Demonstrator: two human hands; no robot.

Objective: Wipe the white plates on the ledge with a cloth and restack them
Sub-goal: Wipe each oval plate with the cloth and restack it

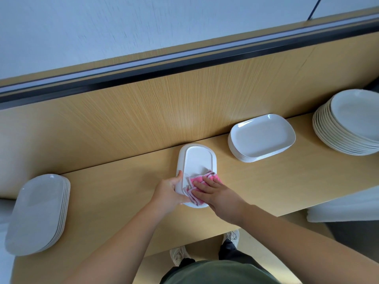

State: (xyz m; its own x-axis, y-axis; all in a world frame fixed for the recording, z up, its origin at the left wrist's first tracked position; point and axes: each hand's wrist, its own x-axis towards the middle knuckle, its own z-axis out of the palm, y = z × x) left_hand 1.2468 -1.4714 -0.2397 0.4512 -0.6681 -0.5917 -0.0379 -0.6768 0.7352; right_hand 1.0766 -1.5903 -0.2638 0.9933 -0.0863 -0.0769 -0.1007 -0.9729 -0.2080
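Our left hand grips the rim of a smooth oblong white plate on the wood-grain ledge — our right hand presses a crumpled pink cloth flat onto it. Leftward sits an oblong stack; farther right, a rounded-rectangular stack and a round stack.

Bright, soft, even light; a pale glow sits on the wood panel behind the table. Shadows beside the plates are faint. The wall and panel show streaky motion blur. Wide-angle bending curves the table's edges and stretches the plate stack at its left end.
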